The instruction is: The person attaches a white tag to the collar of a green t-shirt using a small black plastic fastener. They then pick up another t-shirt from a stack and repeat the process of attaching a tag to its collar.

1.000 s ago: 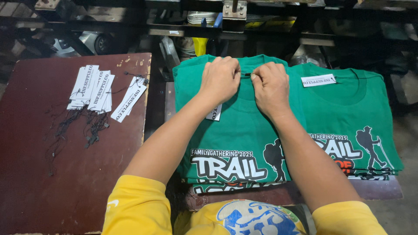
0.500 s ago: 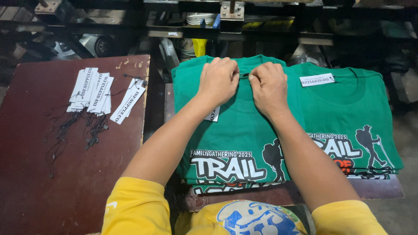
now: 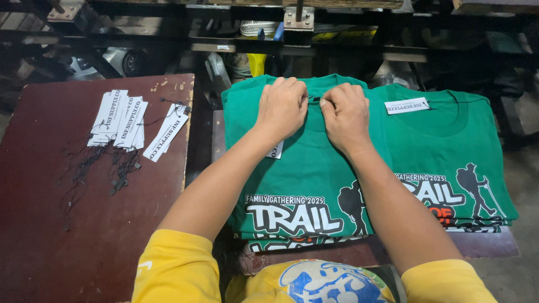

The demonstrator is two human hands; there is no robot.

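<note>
Dark shelving and metal frames crowd the back of this workshop, and a maroon surface (image 3: 101,235) spreads to my left. Folded green T-shirts lie in two stacks before me; my left hand (image 3: 282,106) and right hand (image 3: 346,115) meet at the collar of the nearer stack (image 3: 303,168). Each grip is curled closed, pinching something small and dark at the neckline, though I cannot tell exactly what. I judge I am fastening a tag there; next comes a fine, steady pull. That shirt's long axis runs away from me, collar far, printed chest near. Paper hang tags (image 3: 120,120) with black strings wait on the maroon surface, well apart.
</note>
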